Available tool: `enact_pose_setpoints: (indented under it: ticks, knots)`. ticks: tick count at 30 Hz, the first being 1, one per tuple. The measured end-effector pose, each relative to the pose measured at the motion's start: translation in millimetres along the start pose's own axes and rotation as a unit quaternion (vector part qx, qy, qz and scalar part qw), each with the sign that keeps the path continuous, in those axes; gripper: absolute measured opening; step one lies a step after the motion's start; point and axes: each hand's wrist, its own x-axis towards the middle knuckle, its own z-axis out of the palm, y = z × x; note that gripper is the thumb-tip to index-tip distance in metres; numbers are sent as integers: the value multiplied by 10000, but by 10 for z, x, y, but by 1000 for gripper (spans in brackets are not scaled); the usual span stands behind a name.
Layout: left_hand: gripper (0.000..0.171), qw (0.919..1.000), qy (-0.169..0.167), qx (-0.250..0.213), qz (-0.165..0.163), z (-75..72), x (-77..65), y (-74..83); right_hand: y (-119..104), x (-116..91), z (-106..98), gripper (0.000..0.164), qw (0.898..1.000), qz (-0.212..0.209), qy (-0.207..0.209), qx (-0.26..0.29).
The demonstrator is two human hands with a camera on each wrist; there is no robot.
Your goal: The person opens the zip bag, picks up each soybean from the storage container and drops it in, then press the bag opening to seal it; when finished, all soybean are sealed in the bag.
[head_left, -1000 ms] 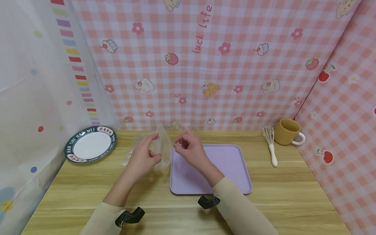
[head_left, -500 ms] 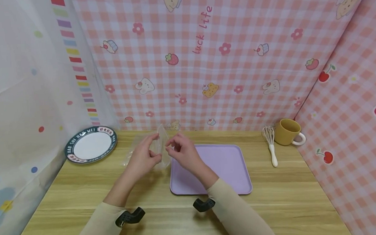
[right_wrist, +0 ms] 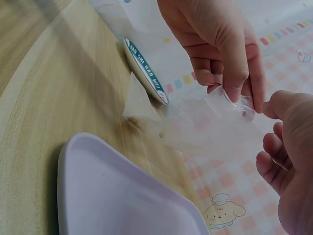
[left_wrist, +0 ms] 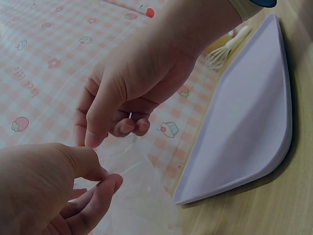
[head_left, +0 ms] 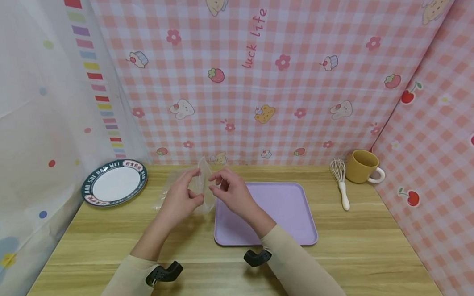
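Note:
A clear plastic bag (right_wrist: 205, 127) with a ridged strip near its mouth hangs between my two hands, a little beyond the tray's left side. My left hand (head_left: 180, 195) pinches one edge of its mouth between thumb and fingers. Close by on the right, my right hand (head_left: 235, 193) has thumb and index finger at the bag's opposite edge and seems to pinch it; the exact contact is partly hidden. Its other fingers are curled, as the left wrist view shows. Beneath the right forearm lies a light purple tray (head_left: 282, 208).
A white plate with a dark green patterned rim (head_left: 87, 187) lies at the back left. A white-handled whisk (head_left: 343, 189) and a yellow mug (head_left: 359, 170) are at the back right. Patterned cloth (head_left: 234, 99) hangs behind the wooden table (head_left: 211, 279).
My right hand has shifted left toward the left hand, and the bag's right edge has come in with it. Its thumb and index finger are slightly farther apart. The left hand has stayed in place.

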Motion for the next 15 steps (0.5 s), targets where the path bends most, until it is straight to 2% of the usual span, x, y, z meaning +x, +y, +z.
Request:
enact_pose_setpoints:
  ticks: [9,15]
  knots:
    - [82,10000,9,4,-3,-7,-15,13,21,-8,-4,13,9999,74,52,86]
    - [73,9997,167,49,167,-24,-29,0,47,16,-38,10,9987,377,304,183]
